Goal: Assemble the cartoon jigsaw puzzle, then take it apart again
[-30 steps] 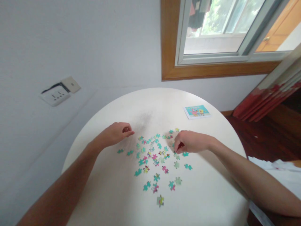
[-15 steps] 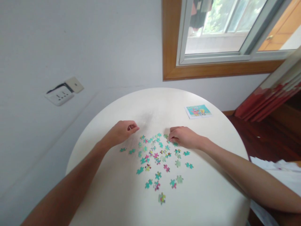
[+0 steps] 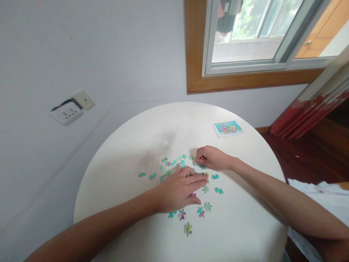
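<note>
Small jigsaw puzzle pieces (image 3: 188, 229) in teal, pink, yellow and pale green lie scattered over the middle of the round white table (image 3: 131, 233). My left hand (image 3: 178, 189) is stretched palm down across the middle of the scatter, its fingers extended and the thumb apart, covering several pieces. Just beyond its fingertips, my right hand (image 3: 212, 157) rests at the far right side of the scatter. Its fingers are curled together, hiding whatever they may hold. A teal piece (image 3: 202, 167) lies right below the right hand.
Toward the table's far right edge lies a teal picture card (image 3: 229, 128) with cartoon figures. A wall with a socket (image 3: 67, 112) stands at the left and behind. Beyond the table are a wood-framed window (image 3: 195, 47), a red and white curtain (image 3: 294, 116) and white papers (image 3: 316, 196).
My left hand has moved right and nearer, from left of the pieces to over them, and its closed fingers have spread out. The right hand stays almost in place, still curled.
</note>
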Action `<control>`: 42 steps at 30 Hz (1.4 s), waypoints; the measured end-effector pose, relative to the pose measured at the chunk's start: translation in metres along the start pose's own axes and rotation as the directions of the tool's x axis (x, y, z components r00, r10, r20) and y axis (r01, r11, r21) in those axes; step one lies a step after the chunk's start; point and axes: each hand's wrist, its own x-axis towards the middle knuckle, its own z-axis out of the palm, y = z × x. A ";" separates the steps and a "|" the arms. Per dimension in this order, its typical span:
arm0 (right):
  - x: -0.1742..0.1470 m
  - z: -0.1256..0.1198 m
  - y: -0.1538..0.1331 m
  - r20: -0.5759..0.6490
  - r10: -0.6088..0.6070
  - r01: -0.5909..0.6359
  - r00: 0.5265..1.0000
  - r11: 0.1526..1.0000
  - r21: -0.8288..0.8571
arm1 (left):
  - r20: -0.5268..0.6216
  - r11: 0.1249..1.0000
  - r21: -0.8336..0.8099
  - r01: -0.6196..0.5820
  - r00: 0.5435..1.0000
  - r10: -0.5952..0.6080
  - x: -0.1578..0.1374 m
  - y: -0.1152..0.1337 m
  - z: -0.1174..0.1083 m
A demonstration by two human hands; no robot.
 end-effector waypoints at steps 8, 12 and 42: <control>0.002 -0.001 0.002 -0.089 0.119 -0.118 0.989 0.993 0.011 | 0.045 1.000 0.024 -0.007 0.999 0.006 -0.003 -0.003 0.001; -0.009 -0.017 -0.003 -0.054 0.100 -0.099 0.993 0.995 0.023 | 0.050 1.000 0.025 -0.004 0.999 0.003 -0.003 -0.003 0.000; -0.050 0.006 0.015 -0.222 0.180 -0.168 0.958 0.983 0.071 | -0.056 0.996 0.027 0.087 0.995 -0.085 -0.010 -0.035 -0.026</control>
